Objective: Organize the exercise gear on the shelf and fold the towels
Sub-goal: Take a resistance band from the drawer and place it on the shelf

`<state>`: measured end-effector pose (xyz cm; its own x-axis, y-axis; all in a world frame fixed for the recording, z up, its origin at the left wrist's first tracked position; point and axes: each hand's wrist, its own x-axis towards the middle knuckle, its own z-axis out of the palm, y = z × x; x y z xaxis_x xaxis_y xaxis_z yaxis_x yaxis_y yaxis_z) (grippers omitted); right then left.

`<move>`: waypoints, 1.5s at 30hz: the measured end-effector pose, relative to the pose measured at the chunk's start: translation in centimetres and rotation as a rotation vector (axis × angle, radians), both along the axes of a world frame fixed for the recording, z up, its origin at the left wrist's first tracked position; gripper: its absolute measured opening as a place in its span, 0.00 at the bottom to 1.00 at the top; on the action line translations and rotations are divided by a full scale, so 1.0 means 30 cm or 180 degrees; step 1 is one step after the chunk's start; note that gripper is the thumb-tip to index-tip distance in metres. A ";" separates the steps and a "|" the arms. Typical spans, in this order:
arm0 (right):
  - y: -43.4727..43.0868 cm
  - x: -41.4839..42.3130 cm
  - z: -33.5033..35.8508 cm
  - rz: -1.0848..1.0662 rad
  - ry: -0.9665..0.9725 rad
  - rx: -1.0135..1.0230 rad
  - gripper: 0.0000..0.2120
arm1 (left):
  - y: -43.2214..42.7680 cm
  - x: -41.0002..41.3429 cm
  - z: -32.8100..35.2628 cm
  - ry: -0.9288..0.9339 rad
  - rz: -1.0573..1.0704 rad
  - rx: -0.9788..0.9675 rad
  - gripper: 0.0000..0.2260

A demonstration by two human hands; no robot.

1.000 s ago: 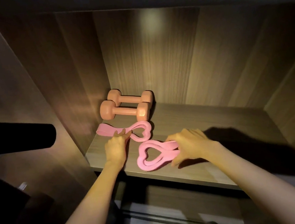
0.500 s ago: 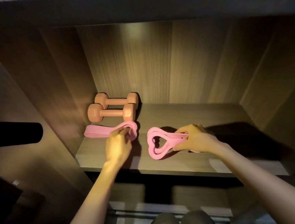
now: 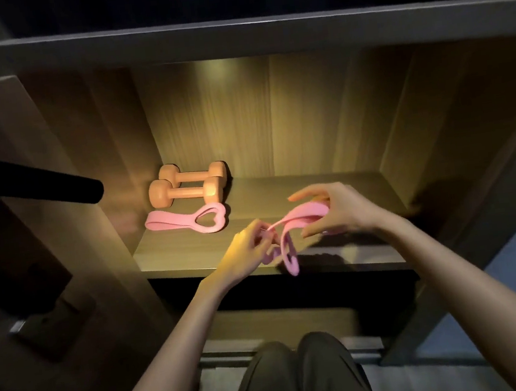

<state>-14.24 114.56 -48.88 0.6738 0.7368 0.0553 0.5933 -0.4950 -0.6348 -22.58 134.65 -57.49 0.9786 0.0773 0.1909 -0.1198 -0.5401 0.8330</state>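
We see both hands over the front edge of the shelf [image 3: 256,192], sharing one pink band, the near band [image 3: 301,217]. The left hand [image 3: 247,252] pinches its lower end between thumb and fingertips; that hand is blurred, so we cannot tell the finer hold. The right hand [image 3: 340,214], at 2 o'clock from the left, grips the upper end with the thumb below and curled fingers above, the index finger stretched out free. Between them the near band arches clear of the board, and one loop hangs at 5 o'clock from the left hand, past the shelf's front lip.

The far band [image 3: 185,222] lies flat on the shelf at 10 o'clock from the left hand, well apart from it, its heart-shaped loop pointing to 3 o'clock. Just behind it, at 12 o'clock, two orange dumbbells [image 3: 185,193] lie side by side — the rear one near the back wall. A black bar [image 3: 54,187] juts in from 9 o'clock, outside the shelf. Dark-trousered knees [image 3: 305,378] show at 6 o'clock, below the hands.
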 end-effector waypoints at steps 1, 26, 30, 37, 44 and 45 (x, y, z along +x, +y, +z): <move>-0.026 -0.007 0.007 -0.0040 0.0062 0.0043 0.28 | -0.001 -0.020 0.011 -0.0026 0.0048 -0.0176 0.06; -0.121 -0.198 0.167 -0.1030 0.1593 0.1779 0.35 | -0.161 -0.178 0.031 0.0172 -0.0172 0.0186 0.11; -0.080 -0.210 0.135 -0.1307 0.0830 0.2121 0.26 | -0.193 -0.192 0.084 0.0706 -0.0440 -0.0466 0.10; -0.023 -0.206 0.139 -0.1696 -0.0170 0.2226 0.17 | -0.217 -0.220 0.108 0.0879 -0.0938 -0.0716 0.21; -0.018 -0.190 0.154 -0.2158 0.1592 0.3120 0.15 | -0.251 -0.192 0.070 0.0404 -0.0438 -0.0662 0.20; -0.021 -0.193 0.159 -0.2184 0.1879 0.3236 0.15 | -0.251 -0.190 0.069 0.0381 -0.0408 -0.0669 0.19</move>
<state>-20.03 113.94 -44.12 0.9971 0.0538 -0.0533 -0.0654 0.2564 -0.9643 -28.28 127.13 -55.43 0.9975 -0.0230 0.0663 -0.0701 -0.3406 0.9376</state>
